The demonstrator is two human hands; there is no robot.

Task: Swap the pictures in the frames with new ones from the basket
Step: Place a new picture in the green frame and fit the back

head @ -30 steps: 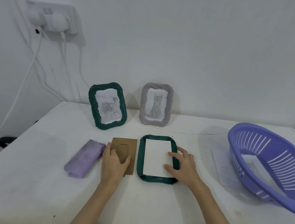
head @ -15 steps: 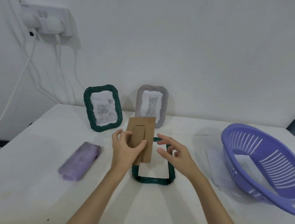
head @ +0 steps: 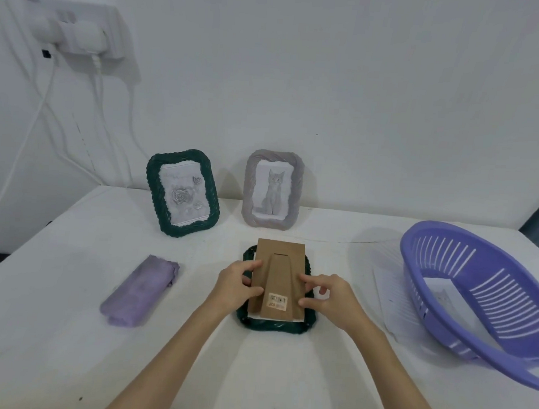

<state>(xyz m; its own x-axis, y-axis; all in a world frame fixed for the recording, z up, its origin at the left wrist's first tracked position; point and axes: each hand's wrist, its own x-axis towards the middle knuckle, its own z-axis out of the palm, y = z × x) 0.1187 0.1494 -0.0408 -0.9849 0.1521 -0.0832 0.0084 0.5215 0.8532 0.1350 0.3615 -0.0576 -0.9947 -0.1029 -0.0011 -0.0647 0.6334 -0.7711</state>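
Observation:
A dark green frame lies face down in the middle of the table. A brown cardboard backing board with a stand flap and a barcode label rests on top of it, slightly askew, with a white picture edge showing under its near end. My left hand grips the board's left edge. My right hand pinches its right edge. A purple basket at the right holds a picture.
Two frames stand at the back: a green frame with a rose picture and a grey frame with a cat picture. A folded purple cloth lies at the left. Sheets of paper lie beside the basket. Cables hang from a wall socket.
My left hand lifted the backing board from the table left of the frame, carried it over and laid it on the frame. My right hand came onto its right edge.

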